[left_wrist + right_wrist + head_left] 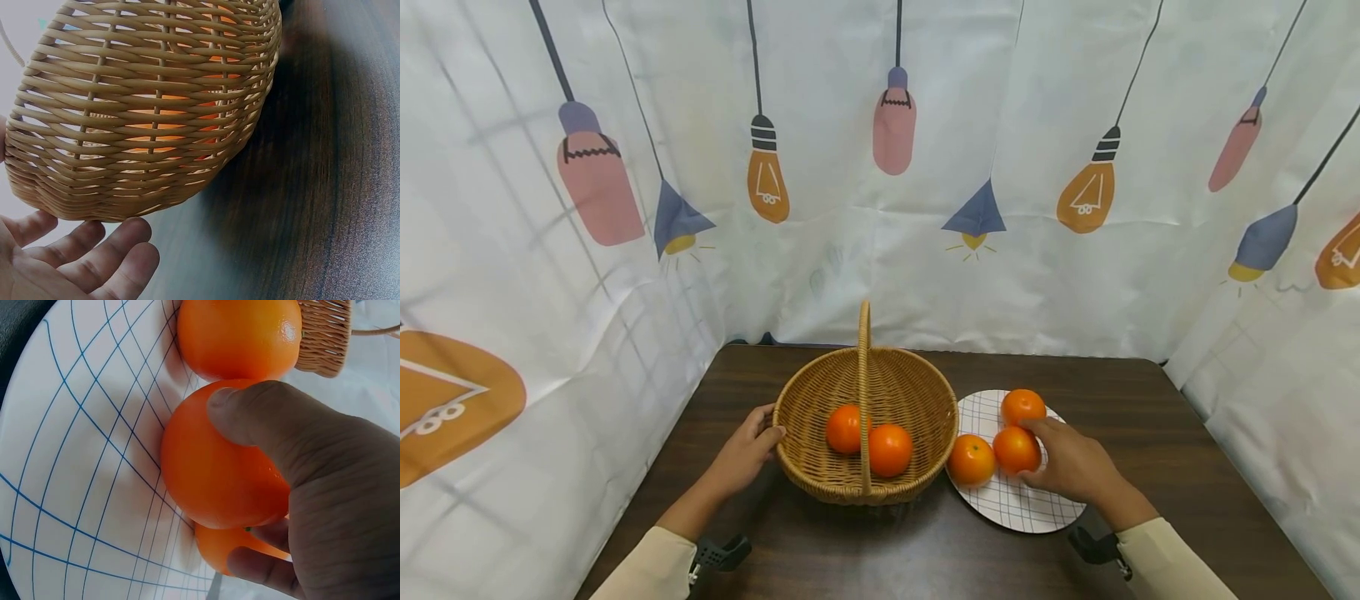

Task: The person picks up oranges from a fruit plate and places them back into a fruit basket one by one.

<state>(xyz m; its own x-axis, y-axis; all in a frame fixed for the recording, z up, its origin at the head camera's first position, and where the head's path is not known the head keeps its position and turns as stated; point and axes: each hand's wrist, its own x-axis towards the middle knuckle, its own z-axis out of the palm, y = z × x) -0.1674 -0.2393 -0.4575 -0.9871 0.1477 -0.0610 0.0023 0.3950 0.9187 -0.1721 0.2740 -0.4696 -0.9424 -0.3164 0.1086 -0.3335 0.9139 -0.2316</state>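
At the left part of the dark surface (925,554), the left hand (741,457) holds the wicker basket (917,400) at its rim, its fingers (128,244) lying along the outer wall. Inside the basket are two oranges, the left orange (841,430) partly behind the upright handle (865,375), the right orange (892,451) just beside it. More to the right, near the basket, stands the round checked plate (1015,512), which carries three oranges: one at its left edge (972,461), one at the back (1022,406), and the middle orange (1015,451), which the right hand (1072,467) grips between thumb and fingers, close above the plate or on it, I cannot tell
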